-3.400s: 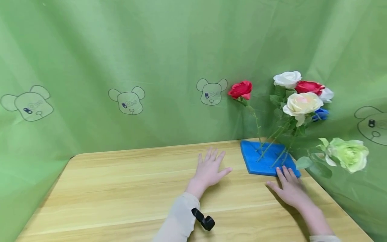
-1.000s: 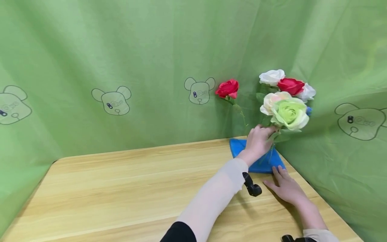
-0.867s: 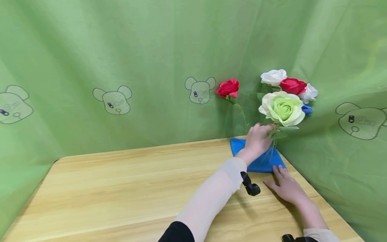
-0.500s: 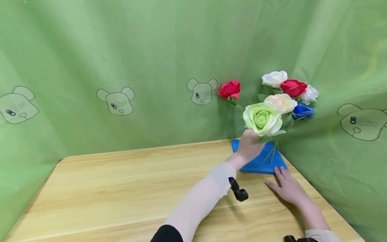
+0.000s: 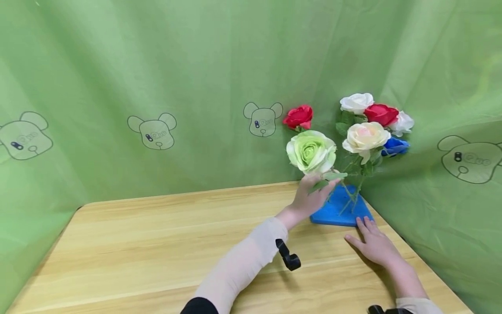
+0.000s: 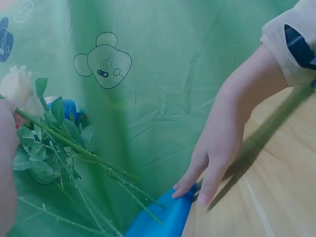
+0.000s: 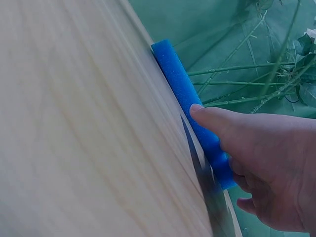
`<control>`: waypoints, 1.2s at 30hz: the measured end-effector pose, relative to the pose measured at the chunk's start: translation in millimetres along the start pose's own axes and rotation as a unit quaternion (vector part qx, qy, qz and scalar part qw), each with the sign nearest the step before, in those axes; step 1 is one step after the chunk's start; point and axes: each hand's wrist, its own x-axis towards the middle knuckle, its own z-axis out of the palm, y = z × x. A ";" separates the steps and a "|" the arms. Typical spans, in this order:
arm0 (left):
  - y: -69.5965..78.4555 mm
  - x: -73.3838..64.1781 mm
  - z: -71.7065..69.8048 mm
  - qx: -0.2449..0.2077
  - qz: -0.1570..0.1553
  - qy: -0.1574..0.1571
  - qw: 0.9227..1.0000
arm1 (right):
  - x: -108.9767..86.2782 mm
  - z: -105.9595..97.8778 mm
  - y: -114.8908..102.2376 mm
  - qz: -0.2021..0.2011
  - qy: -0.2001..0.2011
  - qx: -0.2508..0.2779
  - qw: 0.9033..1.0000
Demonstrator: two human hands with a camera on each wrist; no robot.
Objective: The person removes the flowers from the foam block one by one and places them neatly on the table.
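My left hand (image 5: 307, 196) grips the stem of a light green rose (image 5: 311, 151), just below its bloom, at the left part of the blue foam block (image 5: 331, 213). In the left wrist view that hand shows only at the left edge, with a green stem (image 6: 74, 145) running from it down to the right. The fingers of my right hand (image 5: 374, 246) rest on the foam's near right corner, also visible in the right wrist view, where the foam block (image 7: 180, 81) is seen from its side. The lower end of the green rose's stem is hidden in the head view.
A red rose (image 5: 299, 117) stands behind the green one. Right of it cluster a cream rose (image 5: 365, 137), a white rose (image 5: 357, 103), another red rose (image 5: 381, 114) and a blue rose (image 5: 395, 146), stems in the foam. A green curtain (image 5: 196, 65) borders the wooden table (image 5: 157, 248).
Earlier the green rose leaned out low at the right. My left hand came over from the table, took its stem, and has brought it leftward across the bunch. The right hand stays at the foam.
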 end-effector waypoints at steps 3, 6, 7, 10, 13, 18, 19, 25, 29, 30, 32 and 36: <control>-1.0 -4.1 -5.7 0.036 -0.053 -0.024 0.998 | 0.1 -0.1 -1.1 0.001 -0.002 -0.001 1.000; 3.9 -8.0 -13.4 0.069 -0.116 -0.066 0.989 | 0.3 -0.4 -2.3 0.002 -0.002 -0.003 1.000; 5.1 -9.5 -15.6 0.074 -0.123 -0.072 0.987 | 0.3 -0.5 -2.7 0.003 -0.002 -0.002 1.000; 6.7 -14.5 -20.3 0.053 -0.128 -0.059 0.989 | 0.2 -1.0 -4.0 0.004 -0.003 0.001 1.000; 6.5 -19.5 -23.6 0.011 -0.131 -0.031 0.991 | -0.1 -1.2 -5.4 0.003 -0.004 0.004 1.000; 7.5 -26.7 -31.3 -0.085 -0.206 -0.019 0.975 | -1.2 -1.4 -7.5 0.002 -0.002 0.006 1.000; 8.0 -28.2 -33.3 -0.104 -0.224 -0.018 0.969 | -1.5 -1.5 -7.7 0.001 -0.001 0.005 1.000; 9.4 -40.8 -45.1 -0.201 -0.302 -0.021 0.932 | -1.5 -2.0 -7.4 0.002 -0.002 0.003 1.000; 8.5 -52.4 -55.8 -0.236 -0.345 -0.027 0.908 | -1.1 -2.8 -6.6 0.001 -0.003 0.002 1.000; 8.1 -55.4 -59.3 -0.244 -0.356 -0.026 0.902 | -1.1 -3.0 -6.5 0.001 -0.003 0.002 1.000; 7.2 -61.1 -67.2 -0.253 -0.375 -0.024 0.892 | -1.3 -3.2 -5.8 0.000 -0.003 0.000 1.000; 4.2 -70.8 -84.9 -0.263 -0.406 -0.014 0.875 | -1.8 -3.3 -3.7 -0.001 -0.003 0.003 1.000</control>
